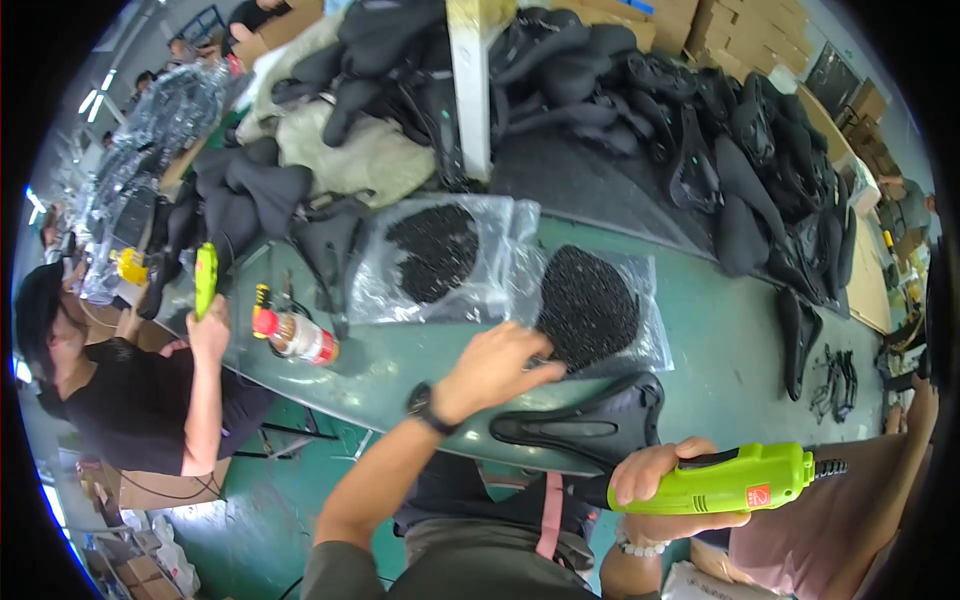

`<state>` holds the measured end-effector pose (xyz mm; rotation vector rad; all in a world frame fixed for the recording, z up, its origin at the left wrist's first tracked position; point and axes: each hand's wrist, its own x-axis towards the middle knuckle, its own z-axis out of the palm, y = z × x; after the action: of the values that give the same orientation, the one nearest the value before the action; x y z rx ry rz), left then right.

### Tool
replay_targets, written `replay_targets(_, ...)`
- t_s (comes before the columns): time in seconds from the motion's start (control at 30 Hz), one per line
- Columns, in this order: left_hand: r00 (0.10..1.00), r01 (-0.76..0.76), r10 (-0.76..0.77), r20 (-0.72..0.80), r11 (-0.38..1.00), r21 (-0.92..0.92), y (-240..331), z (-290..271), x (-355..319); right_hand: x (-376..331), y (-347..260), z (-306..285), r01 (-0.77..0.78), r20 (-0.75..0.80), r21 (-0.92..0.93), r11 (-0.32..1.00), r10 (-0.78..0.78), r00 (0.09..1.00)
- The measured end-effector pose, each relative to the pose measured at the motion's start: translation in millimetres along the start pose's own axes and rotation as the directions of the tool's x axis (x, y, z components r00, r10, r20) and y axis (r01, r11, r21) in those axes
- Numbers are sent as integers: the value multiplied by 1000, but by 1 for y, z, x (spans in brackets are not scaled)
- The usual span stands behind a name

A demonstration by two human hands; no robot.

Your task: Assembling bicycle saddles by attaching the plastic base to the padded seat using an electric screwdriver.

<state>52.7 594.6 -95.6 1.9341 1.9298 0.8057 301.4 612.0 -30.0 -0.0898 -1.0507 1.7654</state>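
My left hand (498, 368) reaches to the near left edge of a pile of small black parts (590, 305), which look like screws. Its thumb and bent fingers are apart, and nothing shows between them. The pile lies on a clear plastic bag (648, 300). Wrapped round a lime-green electric screwdriver (735, 480) is my right hand (652, 478), just off the near table edge. The tool lies sideways, its coiled cord end to the right. Between my hands, a black bicycle saddle shell (585, 425) rests on the table edge, its broad end to the right.
A second bag (370, 290) bears more small black parts (435, 252). Left of it stands a red-capped bottle (295, 337). Black saddles (690, 160) are heaped at the back around a white post (472, 100). At left a co-worker (130, 390) holds another green screwdriver (206, 280); another person (820, 500) is at right.
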Motion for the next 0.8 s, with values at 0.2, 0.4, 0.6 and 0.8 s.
replay_targets(0.2, 978, -9, 90, -188, 919, 395, -27, 64, 69, -27, -3, -15, 33, -132, -130, 991, -50, 990)
replay_targets(0.4, 941, -69, 155, -301, 958, 279, -13, 50, 60, -24, -10, -25, 1, -215, -109, 994, -24, 976)
replay_targets(0.6, 935, -213, 268, -231, 948, 236, 10, 43, 46, -17, -15, -22, 209, -233, -288, 935, -280, 932)
replay_targets(0.8, 870, -484, 484, -98, 875, 19, 68, 43, -3, 1, -23, -19, 365, 1, -250, 897, -377, 926)
